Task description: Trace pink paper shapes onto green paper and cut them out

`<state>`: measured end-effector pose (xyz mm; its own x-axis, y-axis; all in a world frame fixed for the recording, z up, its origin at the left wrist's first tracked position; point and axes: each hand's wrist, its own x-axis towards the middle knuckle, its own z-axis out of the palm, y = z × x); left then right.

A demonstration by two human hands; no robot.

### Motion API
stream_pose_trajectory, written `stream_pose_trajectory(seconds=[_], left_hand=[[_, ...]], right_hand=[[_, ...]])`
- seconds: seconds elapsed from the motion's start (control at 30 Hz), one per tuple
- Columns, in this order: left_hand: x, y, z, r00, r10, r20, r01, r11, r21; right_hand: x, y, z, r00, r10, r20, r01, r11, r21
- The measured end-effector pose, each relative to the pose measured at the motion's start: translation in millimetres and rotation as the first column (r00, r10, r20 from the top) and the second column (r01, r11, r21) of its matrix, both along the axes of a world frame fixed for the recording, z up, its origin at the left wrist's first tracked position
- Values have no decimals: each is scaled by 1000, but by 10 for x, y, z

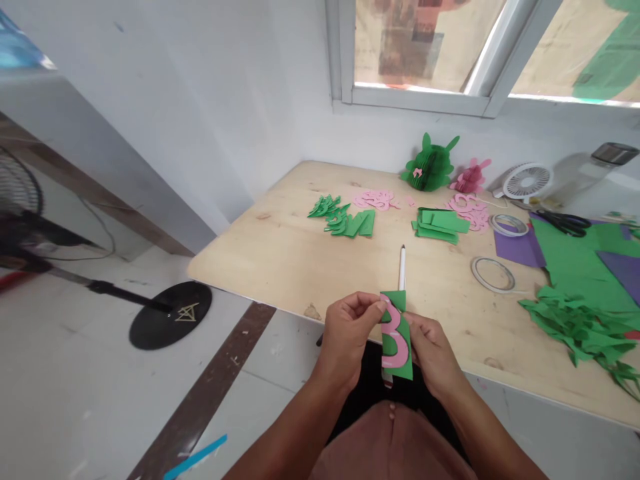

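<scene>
Between my two hands is a green paper strip (403, 363) with a pink scalloped paper cutout (399, 347), shaped like a 3, lying on its face. My left hand (350, 333) pinches the cutout and the strip near their top left, thumb on the front. On the other side, my right hand (433, 350) grips the strip's right edge, its fingers partly hidden behind the paper. Just beyond the strip, a white pen (403, 267) with a dark tip lies on the wooden table (280, 247).
Green cutouts (337, 217), pink cutouts (375, 199) and stacked green strips (440, 225) lie farther back. Tape rolls (493, 275), black scissors (563, 223), green scraps (575, 323) and a small white fan (527, 181) are rightward. A floor fan's base (170, 317) stands left.
</scene>
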<state>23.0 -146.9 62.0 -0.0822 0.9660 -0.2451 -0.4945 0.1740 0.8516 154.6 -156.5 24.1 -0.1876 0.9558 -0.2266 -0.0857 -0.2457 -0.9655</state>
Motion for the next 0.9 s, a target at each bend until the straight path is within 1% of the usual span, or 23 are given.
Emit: stream_pose_trajectory(seconds=[0.2,0.6,0.9], left_hand=[[-6,-2,-3,1000,-6,-8,6,1000,14],[-7,-3,6,1000,-7,-20,7,1000,16],[-19,11,55,999,-16,-41,16,1000,-1]], right_hand=[[-2,-3,18,1000,11,25,-11,1000,0],[-10,-9,26,1000,-3,20,3,1000,11],[-11,-6,18,999,6,-44,-6,1000,-6]])
